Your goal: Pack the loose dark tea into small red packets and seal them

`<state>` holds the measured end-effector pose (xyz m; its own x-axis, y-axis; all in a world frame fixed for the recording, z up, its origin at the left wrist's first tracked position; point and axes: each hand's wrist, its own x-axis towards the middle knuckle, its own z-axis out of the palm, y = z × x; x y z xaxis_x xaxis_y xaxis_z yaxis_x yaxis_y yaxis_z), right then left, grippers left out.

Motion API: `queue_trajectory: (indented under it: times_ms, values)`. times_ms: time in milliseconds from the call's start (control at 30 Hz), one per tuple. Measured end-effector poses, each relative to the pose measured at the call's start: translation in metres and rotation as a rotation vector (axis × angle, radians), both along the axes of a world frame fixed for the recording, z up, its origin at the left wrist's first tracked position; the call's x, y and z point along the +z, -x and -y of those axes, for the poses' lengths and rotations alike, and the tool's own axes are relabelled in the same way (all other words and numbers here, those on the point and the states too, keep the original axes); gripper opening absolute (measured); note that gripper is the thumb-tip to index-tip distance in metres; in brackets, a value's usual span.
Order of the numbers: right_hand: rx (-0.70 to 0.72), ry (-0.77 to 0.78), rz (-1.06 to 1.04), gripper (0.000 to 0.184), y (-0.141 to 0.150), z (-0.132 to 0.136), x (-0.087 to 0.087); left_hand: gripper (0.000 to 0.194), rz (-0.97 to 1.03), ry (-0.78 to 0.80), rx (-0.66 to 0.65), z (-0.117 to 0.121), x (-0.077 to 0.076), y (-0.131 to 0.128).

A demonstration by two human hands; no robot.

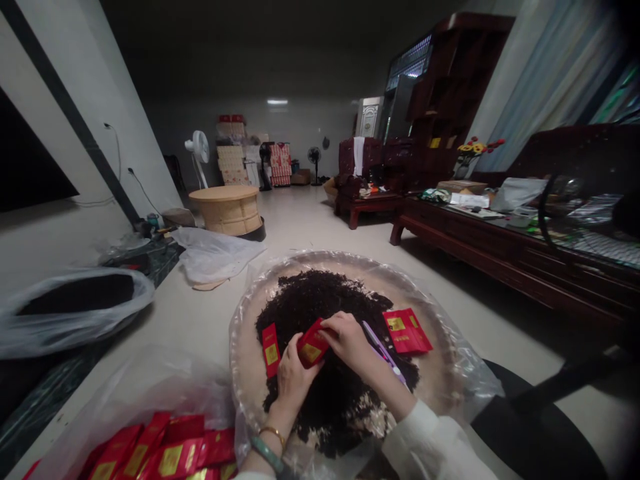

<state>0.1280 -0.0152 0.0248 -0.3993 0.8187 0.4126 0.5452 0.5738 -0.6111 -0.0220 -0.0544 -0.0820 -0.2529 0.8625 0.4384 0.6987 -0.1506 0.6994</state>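
A red packet with a gold label (311, 351) is between my two hands, over a round tray (445, 373) heaped with dark dried leaves (320, 297) that look like tea. My left hand (294, 373) wraps round the packet's lower left side. At its top right corner, my right hand (345, 337) pinches the edge. Another red packet (271, 349) lies on the leaves left of my hands. Several flat red packets (407, 331) rest on the tray's right side. A purple-handled tool (383, 350), perhaps scissors or tweezers, lies partly behind my right forearm.
Many red packets (170, 457) fill a clear plastic bag at lower left. Behind it stands an open bag of dark leaves (80, 295). A round woven stand (227, 210) is ahead, a low wooden table (465, 233) to the right, and a black fan base (535, 427) beside the tray.
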Motion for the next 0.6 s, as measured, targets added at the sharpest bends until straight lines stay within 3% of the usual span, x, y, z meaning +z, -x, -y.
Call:
queue_trajectory:
  times_ms: [67, 167, 333, 433, 600]
  values:
    - [-0.029, 0.055, 0.051, 0.015, 0.000, 0.000, 0.004, 0.067, 0.010, -0.001, -0.023, 0.000, -0.001, 0.001]
    - [-0.016, 0.169, 0.066, 0.029, -0.001, 0.000, 0.004, 0.065, 0.025, -0.022, -0.072, 0.000, -0.001, 0.001]
    - [0.105, 0.336, -0.145, 0.044, -0.001, -0.004, -0.005, 0.063, 0.073, -0.007, -0.121, 0.002, 0.003, 0.002]
    - [0.148, 0.257, -0.153, 0.042, -0.003, -0.002, -0.001, 0.061, 0.133, 0.077, -0.143, 0.003, 0.007, 0.001]
    - [0.313, 0.012, 0.174, 0.029, -0.005, 0.013, 0.021, 0.034, 0.221, 0.243, -0.249, 0.002, 0.009, 0.000]
